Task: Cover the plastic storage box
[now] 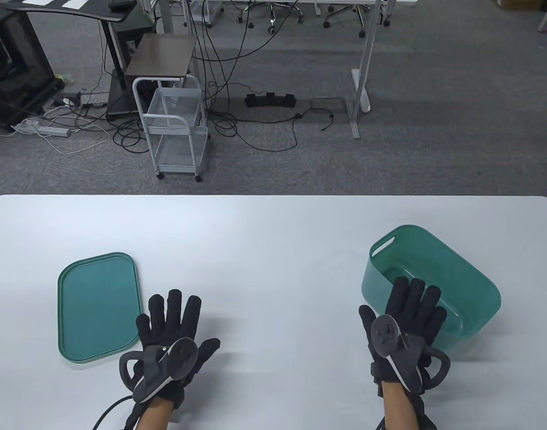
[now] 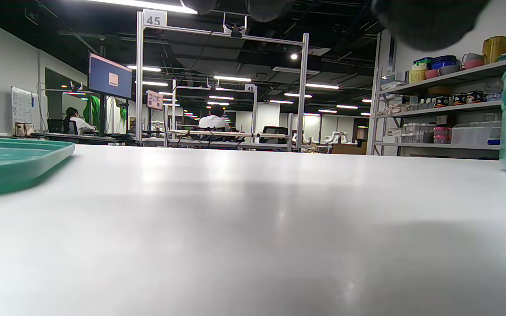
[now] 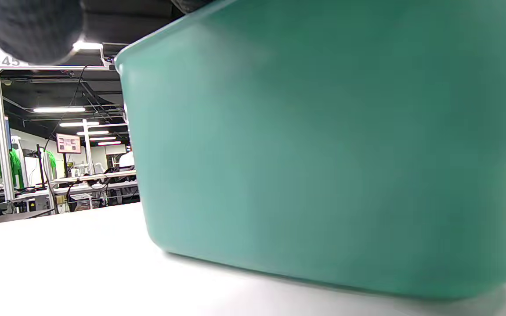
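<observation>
A green plastic storage box (image 1: 452,273) stands open on the right of the white table; its wall fills the right wrist view (image 3: 323,175). Its flat green lid (image 1: 96,304) lies on the table at the left and shows at the left edge of the left wrist view (image 2: 11,162). My left hand (image 1: 172,327) is spread open just right of the lid, holding nothing. My right hand (image 1: 407,313) is spread open with its fingers over the box's near rim; whether they touch it I cannot tell.
The white table (image 1: 273,251) spans the view, its far edge at mid-frame. Beyond it on the carpet are a white wire cart (image 1: 174,130), cables and desk legs.
</observation>
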`<action>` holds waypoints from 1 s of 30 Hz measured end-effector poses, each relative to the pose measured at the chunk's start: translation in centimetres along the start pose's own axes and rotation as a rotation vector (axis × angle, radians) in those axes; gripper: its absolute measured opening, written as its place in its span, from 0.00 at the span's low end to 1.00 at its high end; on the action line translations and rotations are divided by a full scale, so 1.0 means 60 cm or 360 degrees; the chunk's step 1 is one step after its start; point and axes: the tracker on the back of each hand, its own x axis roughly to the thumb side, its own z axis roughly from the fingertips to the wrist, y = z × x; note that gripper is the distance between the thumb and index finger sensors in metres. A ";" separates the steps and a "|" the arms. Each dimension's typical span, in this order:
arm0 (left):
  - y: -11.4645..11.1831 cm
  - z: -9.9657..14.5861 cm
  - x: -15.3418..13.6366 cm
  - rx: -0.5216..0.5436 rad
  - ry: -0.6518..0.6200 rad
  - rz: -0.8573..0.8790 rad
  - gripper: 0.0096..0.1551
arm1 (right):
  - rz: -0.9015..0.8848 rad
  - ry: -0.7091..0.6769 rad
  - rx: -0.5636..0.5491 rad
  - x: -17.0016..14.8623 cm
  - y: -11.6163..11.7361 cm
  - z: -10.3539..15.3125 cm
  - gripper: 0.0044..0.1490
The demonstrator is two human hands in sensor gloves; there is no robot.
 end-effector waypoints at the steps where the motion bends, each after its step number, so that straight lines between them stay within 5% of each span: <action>1: 0.000 0.000 0.000 -0.0002 0.0001 0.0001 0.58 | 0.0034 0.0002 -0.0008 0.000 0.002 -0.001 0.61; 8: -0.001 0.001 -0.004 -0.0012 0.0021 0.0025 0.58 | 0.0141 0.0072 -0.0008 0.001 0.022 -0.009 0.51; 17: 0.000 0.003 -0.008 -0.0014 0.0044 0.0049 0.57 | 0.0139 0.0001 -0.0418 0.024 0.005 -0.003 0.34; 24: -0.001 0.000 -0.014 -0.0033 0.0073 0.0086 0.56 | -0.0185 -0.0560 -0.0626 0.146 -0.049 0.051 0.32; 30: -0.004 -0.001 -0.022 -0.0049 0.0098 0.0132 0.56 | -0.0502 -0.0999 -0.0508 0.263 -0.080 0.102 0.31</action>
